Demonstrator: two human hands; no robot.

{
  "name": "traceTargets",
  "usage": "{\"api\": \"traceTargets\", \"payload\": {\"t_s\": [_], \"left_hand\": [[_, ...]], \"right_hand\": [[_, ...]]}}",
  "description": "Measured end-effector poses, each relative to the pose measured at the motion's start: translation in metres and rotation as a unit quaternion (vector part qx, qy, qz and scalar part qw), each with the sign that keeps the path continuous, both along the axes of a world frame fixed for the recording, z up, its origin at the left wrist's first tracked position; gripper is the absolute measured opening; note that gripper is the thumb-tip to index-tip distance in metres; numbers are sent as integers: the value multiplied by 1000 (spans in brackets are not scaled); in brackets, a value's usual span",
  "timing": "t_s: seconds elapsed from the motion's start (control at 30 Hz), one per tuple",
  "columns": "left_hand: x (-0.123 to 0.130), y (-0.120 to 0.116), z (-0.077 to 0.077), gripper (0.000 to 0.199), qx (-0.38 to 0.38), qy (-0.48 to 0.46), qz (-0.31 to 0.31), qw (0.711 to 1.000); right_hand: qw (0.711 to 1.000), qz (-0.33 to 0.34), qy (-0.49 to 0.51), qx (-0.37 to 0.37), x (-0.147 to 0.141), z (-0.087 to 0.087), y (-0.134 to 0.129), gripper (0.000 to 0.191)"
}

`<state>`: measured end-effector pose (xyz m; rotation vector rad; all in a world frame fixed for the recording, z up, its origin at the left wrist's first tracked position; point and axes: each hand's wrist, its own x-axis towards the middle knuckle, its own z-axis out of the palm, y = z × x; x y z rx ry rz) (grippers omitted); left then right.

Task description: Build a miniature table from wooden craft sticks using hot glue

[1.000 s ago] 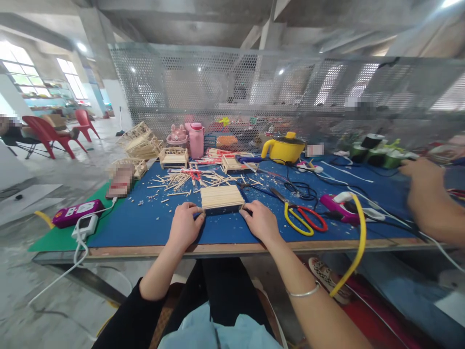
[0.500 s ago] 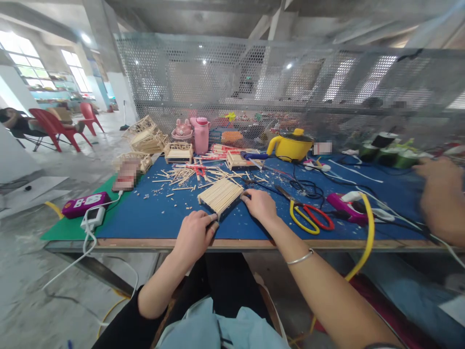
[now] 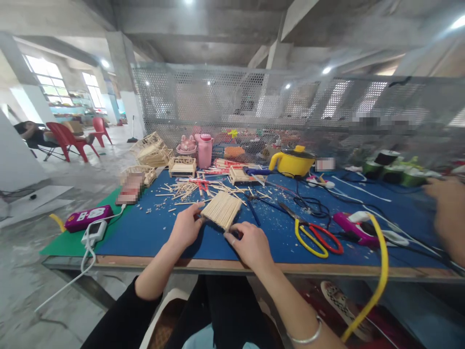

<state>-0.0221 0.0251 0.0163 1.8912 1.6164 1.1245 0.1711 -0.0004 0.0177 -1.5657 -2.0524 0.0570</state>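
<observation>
"How do the hands sit?"
"Both forearms reach forward. The left hand [image 3: 187, 226] curls nearly closed, gripping the left corner of the stick panel [image 3: 221, 209]; the right hand [image 3: 252, 243] pinches its near corner."
"So it's between them?"
"Yes, turned askew. Loose sticks [image 3: 185, 188] crowd beyond both hands, and scissors [image 3: 304, 223] (red-and-yellow handles) lie right of the right."
</observation>
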Motion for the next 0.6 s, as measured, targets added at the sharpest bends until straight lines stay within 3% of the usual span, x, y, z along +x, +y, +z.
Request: {"api": "traceTargets", "payload": {"t_s": [0.23, 0.37, 0.53, 0.6], "left_hand": [[17, -30, -8, 35, 20, -1, 13, 1000], [26, -27, -6, 33, 25, -3, -3, 1000], [29, -22, -8, 32, 19, -2, -5, 1000], [28, -22, -11, 34, 15, -20, -18, 1000]], "right_hand": [[998, -3, 57, 12, 25, -4, 5, 16], [997, -31, 67, 27, 30, -7, 5, 16], [998, -36, 48, -8, 31, -9, 6, 11], [995, -34, 89, -1, 32, -10, 5, 15]]}}
